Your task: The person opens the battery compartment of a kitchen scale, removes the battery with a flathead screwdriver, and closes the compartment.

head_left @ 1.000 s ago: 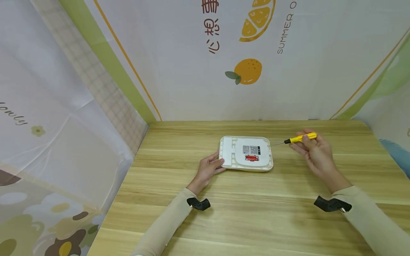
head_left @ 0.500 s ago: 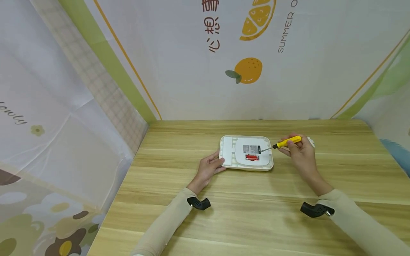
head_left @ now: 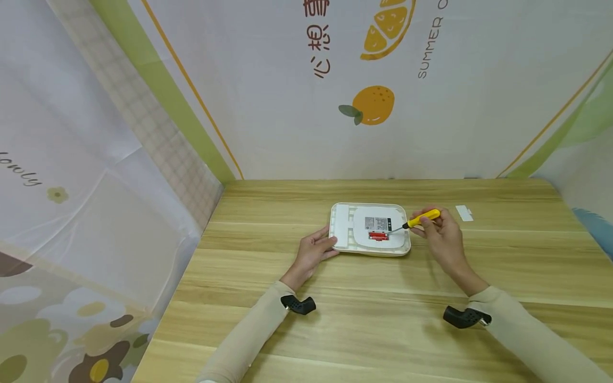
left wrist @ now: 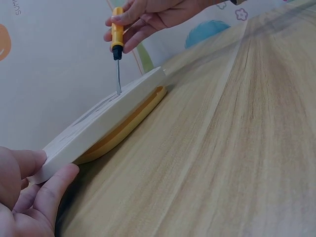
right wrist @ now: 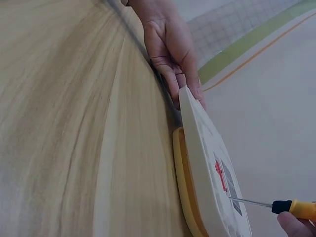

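Observation:
A white kitchen scale [head_left: 341, 226] lies upside down on the table, its yellow platform [left wrist: 123, 133] beneath it. Its left end is raised in my left hand [head_left: 308, 257], thumb on the upper face and fingers below. Red batteries [head_left: 378, 236] show in the uncovered compartment of the underside. My right hand [head_left: 442, 242] grips a screwdriver [head_left: 425, 218] by its yellow handle. The screwdriver's metal tip [right wrist: 237, 200] is at the right end of the batteries; whether it touches them I cannot tell.
The small white battery cover [head_left: 464, 213] lies on the wooden table [head_left: 373, 319], to the right of and behind my right hand. A printed cloth [head_left: 287, 127] hangs along the table's back edge.
My right hand has moved left with the screwdriver, bringing its tip from beside the scale onto the battery compartment. The battery cover has come into view behind the hand. My left hand stays put.

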`<state>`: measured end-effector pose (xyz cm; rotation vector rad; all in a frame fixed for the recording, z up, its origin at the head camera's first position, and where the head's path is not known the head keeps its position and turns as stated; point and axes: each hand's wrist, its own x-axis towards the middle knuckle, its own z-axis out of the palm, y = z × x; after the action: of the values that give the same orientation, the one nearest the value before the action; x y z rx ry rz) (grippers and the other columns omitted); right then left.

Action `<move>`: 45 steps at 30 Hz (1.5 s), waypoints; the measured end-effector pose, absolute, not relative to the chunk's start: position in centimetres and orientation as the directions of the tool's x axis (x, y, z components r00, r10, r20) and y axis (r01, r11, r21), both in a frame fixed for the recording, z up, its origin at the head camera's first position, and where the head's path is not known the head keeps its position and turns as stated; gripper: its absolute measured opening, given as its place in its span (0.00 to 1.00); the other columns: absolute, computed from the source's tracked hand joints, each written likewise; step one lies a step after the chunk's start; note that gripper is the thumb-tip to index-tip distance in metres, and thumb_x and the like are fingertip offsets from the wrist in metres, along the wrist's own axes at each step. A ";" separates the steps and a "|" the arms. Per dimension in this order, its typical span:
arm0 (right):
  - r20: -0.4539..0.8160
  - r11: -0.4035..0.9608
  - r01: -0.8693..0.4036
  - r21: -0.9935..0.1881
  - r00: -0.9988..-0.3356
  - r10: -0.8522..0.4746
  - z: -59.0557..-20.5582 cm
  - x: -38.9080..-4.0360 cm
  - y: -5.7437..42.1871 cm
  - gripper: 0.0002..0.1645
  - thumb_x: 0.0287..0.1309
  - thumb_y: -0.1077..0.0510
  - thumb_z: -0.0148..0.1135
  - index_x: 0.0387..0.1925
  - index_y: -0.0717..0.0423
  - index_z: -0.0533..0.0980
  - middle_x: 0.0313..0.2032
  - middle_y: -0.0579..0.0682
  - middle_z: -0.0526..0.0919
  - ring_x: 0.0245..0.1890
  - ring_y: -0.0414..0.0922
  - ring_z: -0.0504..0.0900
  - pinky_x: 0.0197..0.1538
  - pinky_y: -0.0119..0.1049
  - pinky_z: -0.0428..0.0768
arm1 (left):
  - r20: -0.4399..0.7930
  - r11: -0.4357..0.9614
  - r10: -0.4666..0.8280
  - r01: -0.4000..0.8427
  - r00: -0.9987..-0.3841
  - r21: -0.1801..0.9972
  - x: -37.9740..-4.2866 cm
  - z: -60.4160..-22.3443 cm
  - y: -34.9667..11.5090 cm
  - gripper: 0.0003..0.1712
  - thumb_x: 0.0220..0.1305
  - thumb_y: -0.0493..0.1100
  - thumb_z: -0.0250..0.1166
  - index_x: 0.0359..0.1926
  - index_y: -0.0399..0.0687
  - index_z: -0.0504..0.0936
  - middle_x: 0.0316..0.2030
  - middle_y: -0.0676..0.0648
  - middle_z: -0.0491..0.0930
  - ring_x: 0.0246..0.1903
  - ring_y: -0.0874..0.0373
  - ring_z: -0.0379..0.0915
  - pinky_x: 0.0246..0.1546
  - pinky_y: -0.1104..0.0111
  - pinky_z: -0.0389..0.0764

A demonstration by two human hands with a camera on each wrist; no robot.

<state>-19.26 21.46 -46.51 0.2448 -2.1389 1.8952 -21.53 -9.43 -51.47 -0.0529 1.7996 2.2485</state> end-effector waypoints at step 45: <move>0.396 0.300 -0.348 -0.888 -0.911 0.116 -46.9 -19.4 21.1 0.16 0.70 0.66 0.62 0.51 0.77 0.74 0.45 0.72 0.85 0.38 0.26 0.85 0.41 0.30 0.89 | -0.188 -0.179 0.207 -0.227 -0.960 0.957 -21.9 -51.4 -9.6 0.33 0.72 0.29 0.61 0.74 0.32 0.63 0.62 0.25 0.72 0.33 0.63 0.79 0.49 0.65 0.89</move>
<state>-19.41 21.15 -46.92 0.2073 -2.1877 1.6429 -21.92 -9.62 -51.42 -0.0231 1.8043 2.2172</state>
